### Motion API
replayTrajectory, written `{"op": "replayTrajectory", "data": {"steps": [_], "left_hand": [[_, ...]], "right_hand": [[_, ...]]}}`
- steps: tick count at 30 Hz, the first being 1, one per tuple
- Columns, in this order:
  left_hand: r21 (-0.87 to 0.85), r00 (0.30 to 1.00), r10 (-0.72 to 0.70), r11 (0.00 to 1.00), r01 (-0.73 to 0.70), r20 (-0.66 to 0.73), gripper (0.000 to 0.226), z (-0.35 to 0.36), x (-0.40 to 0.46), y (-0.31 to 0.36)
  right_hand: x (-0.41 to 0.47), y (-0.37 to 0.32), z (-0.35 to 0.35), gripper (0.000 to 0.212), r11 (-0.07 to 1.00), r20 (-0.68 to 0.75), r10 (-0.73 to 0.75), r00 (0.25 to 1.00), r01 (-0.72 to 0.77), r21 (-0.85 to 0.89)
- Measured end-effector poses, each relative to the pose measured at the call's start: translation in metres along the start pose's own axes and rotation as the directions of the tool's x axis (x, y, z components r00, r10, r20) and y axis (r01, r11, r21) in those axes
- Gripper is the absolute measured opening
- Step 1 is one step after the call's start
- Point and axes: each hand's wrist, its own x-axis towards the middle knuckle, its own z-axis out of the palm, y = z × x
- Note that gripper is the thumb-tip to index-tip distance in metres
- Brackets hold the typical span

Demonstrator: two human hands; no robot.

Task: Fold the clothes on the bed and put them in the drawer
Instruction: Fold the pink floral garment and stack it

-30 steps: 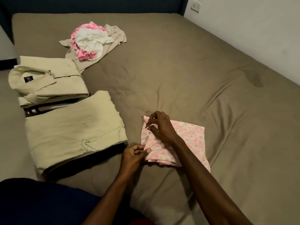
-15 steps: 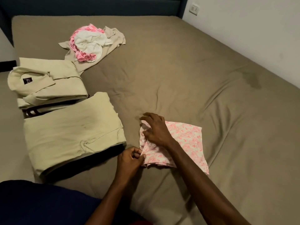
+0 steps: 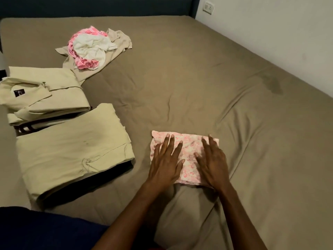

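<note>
1. Furthest left, a folded cream shirt (image 3: 43, 94) with a small dark label at its collar lies on the bed (image 3: 180, 78), which is covered by a taupe sheet.
2. Just in front of it, nearer the person, lies a larger folded cream garment (image 3: 72, 150); its far edge touches or overlaps the shirt's near edge, and dark fabric shows beneath both.
3. Behind these two, toward the headboard, sits an unfolded heap (image 3: 91, 47): a beige cloth spread underneath, with a bright pink patterned piece and a white piece crumpled on top.
4. At the lower left corner a dark blue surface (image 3: 45, 230) fills the edge of the view; what it is cannot be told.
5. Right of the cream stack, and apart from it, the pink-and-white patterned cloth (image 3: 188, 154) lies folded into a small rectangle on the sheet, close to the person.
6. On its left half rests the left hand (image 3: 165, 163), palm down, fingers straight and slightly spread, pressing the fabric flat.
7. On its right half rests the right hand (image 3: 211, 163), also palm down, fingers straight and close together, reaching the far right corner of the cloth.
8. Further right the sheet shows long creases and a darker stain (image 3: 273, 85).
9. Beyond the bed's right side rises a pale wall (image 3: 279, 24) with a white socket (image 3: 209, 7) near the dark headboard (image 3: 99, 6).
</note>
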Motion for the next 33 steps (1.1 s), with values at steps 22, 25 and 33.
{"op": "replayTrajectory", "data": {"steps": [22,25,33], "left_hand": [[-0.150,0.787,-0.609,0.791,0.594,-0.098,0.064,0.018,-0.002,-0.004],[-0.230,0.682,-0.731,0.669,0.707,-0.030,0.059,0.012,0.009,0.011],[-0.176,0.620,-0.769,0.596,0.783,0.154,0.043,0.006,0.024,0.012]], "right_hand": [[0.002,0.005,0.016,0.052,0.668,-0.072,0.695,0.716,-0.605,0.434],[0.008,0.008,-0.005,0.037,0.600,0.126,0.714,0.689,-0.694,0.398],[0.025,0.011,-0.011,0.023,0.181,0.525,0.577,0.626,-0.725,0.665]]}}
